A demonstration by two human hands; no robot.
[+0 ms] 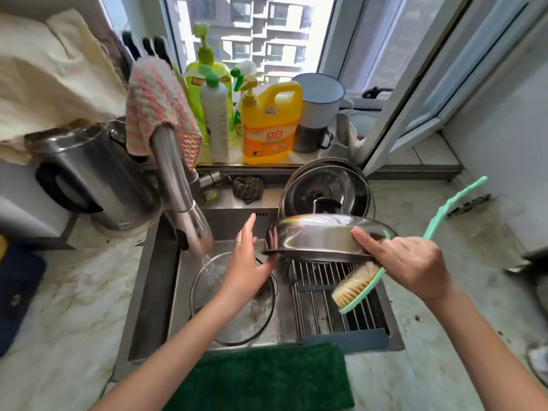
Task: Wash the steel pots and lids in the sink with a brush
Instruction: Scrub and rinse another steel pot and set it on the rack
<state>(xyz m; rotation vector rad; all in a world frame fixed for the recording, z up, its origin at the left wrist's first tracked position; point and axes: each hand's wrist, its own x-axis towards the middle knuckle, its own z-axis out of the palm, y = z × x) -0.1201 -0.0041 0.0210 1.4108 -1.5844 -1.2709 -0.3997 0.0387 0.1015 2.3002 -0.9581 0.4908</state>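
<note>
While water runs from the faucet into a round steel-rimmed vessel lying in the left part of the sink, a domed steel lid is held above the drying rack that spans the sink's right part. The lid is kept rim down and slightly tilted between 2 hands. Its left edge is touched by the left hand, whose fingers are kept straight and released, curled round nothing. The brush is grasped by the right hand: its green handle is enclosed by the curled fingers, while the index finger is stretched out and pressed on the lid's right side. The bristle head is pointed down and left, just under the lid's rim and above the rack. Behind the held lid, more steel lids are leaned at the back of the sink. On the sill, a yellow detergent bottle is stood among other bottles.
</note>
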